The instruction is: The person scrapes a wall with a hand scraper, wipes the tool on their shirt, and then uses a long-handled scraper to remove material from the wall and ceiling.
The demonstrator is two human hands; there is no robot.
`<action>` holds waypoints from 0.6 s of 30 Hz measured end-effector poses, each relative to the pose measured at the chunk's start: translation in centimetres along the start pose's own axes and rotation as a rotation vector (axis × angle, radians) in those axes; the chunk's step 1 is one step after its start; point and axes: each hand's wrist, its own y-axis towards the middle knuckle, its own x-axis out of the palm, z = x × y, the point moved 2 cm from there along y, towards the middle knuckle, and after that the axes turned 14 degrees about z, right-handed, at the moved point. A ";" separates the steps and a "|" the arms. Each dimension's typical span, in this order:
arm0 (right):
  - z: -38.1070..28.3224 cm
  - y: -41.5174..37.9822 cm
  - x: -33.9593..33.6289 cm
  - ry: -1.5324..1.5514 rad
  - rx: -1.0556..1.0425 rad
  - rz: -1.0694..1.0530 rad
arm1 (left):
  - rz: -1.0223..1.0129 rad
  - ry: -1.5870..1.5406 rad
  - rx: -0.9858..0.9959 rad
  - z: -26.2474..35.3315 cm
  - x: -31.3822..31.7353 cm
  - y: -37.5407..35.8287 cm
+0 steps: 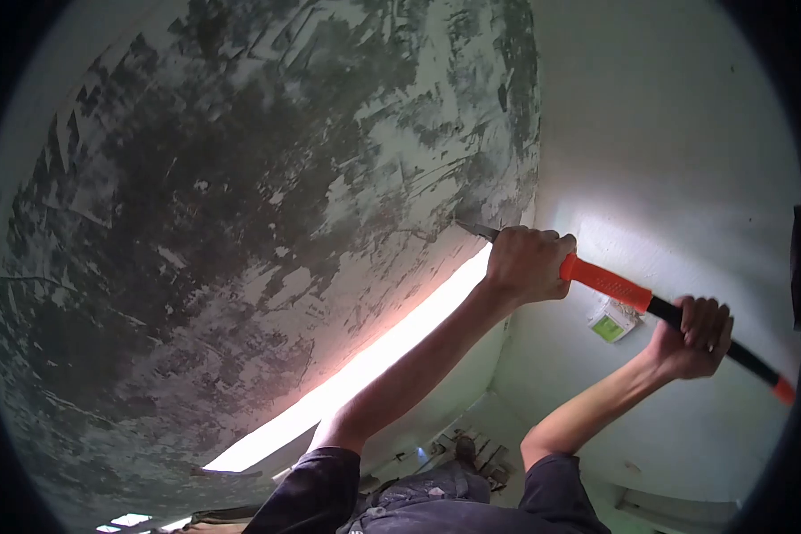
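Observation:
A long-handled scraper (610, 283) with an orange grip, a black shaft and a red end cap runs slantwise across the right half of the head view. My left hand (527, 264) is wrapped around its upper part, just behind the dark metal blade. Lower on the black shaft, my right hand (696, 340) grips with curled fingers. The blade's tip points at the patchy grey and white surface (267, 214), right near that surface's edge. Flaked and scratched patches of coating cover this surface.
A smooth pale wall (676, 160) meets the patchy surface at the right. On it sits a small white box with a green face (609, 327). A bright strip of light (356, 374) runs below the patchy surface. Debris lies around a shoe (465, 449) at the bottom.

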 end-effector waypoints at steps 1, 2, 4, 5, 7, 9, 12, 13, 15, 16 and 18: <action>0.2 0.8 0.6 -0.040 -0.013 0.035 | -0.010 -0.016 -0.038 0.1 -0.2 0.0; 0.3 1.4 0.9 -0.006 0.030 0.016 | -0.003 -0.022 -0.048 0.2 -0.3 -0.1; 0.1 1.5 1.2 -0.053 0.036 0.024 | -0.008 -0.048 -0.082 0.4 -0.6 0.0; 0.1 1.2 1.3 -0.082 0.013 0.051 | 0.004 -0.051 -0.092 0.5 -0.7 -0.1; -0.4 -0.1 1.0 -0.121 -0.028 0.143 | -0.051 -0.038 -0.089 0.7 -1.0 -0.9; -0.7 -0.9 0.8 -0.049 0.033 0.005 | -0.024 -0.046 -0.083 1.0 -1.5 -1.8; -1.0 -0.2 1.9 -0.012 0.045 -0.008 | -0.019 -0.037 -0.063 1.6 -3.4 -1.5; -1.2 0.2 2.7 -0.009 0.019 0.019 | 0.019 -0.028 -0.062 1.7 -4.1 -1.1; -2.6 1.7 4.2 0.064 0.006 0.029 | 0.056 -0.027 -0.096 1.7 -5.5 -0.6; -3.8 2.6 4.8 0.099 -0.033 0.043 | 0.071 -0.025 -0.104 1.4 -6.0 -0.6; -7.0 5.0 5.4 -0.013 -0.226 -0.067 | 0.168 -0.039 -0.146 0.8 -7.1 -0.8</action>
